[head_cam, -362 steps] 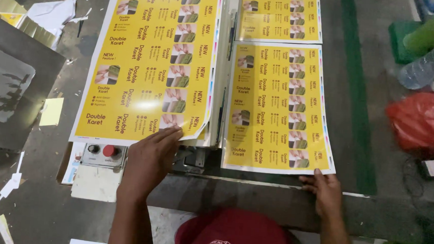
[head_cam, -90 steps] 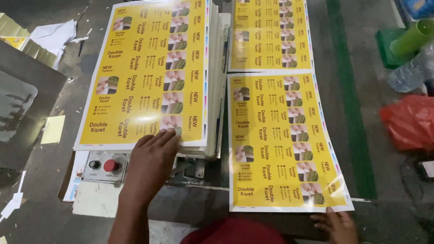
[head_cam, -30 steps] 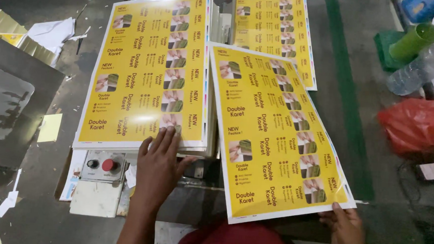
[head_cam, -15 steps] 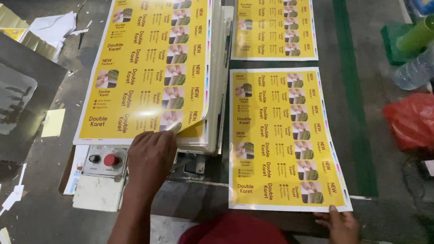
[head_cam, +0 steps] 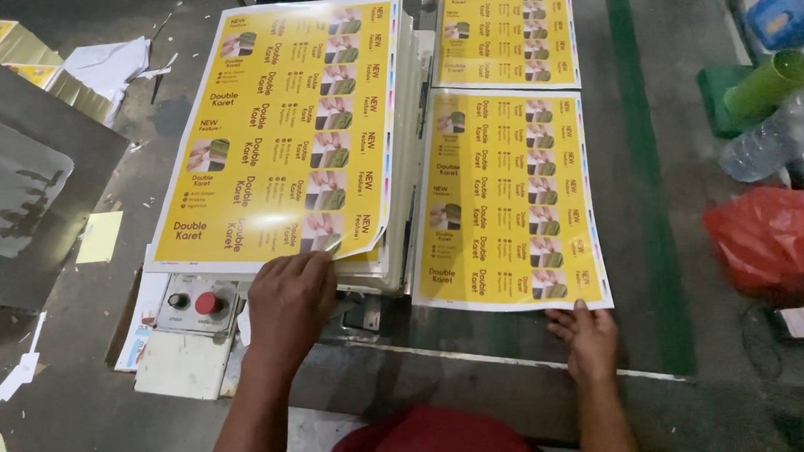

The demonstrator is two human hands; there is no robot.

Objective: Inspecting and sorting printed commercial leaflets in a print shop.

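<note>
A thick stack of yellow printed sheets [head_cam: 279, 128] lies on the left of the work surface. My left hand [head_cam: 290, 298] is at its near edge, fingers curled on the top sheet's near right corner, which curls up slightly. To the right, a single yellow sheet [head_cam: 509, 195] lies flat. My right hand [head_cam: 587, 337] rests its spread fingertips on that sheet's near right edge. Another yellow sheet [head_cam: 508, 34] lies flat just beyond it.
A grey control box with a red button [head_cam: 198, 302] sits just left of my left hand. At the right are a red plastic bag [head_cam: 773, 236], a clear plastic bottle [head_cam: 783, 127] and a green roll [head_cam: 767, 85]. Paper scraps lie on the left.
The right sheet, tilted and partly lifted a second ago, now lies flat and square below the far sheet. My left hand has bent up the top sheet's corner on the stack.
</note>
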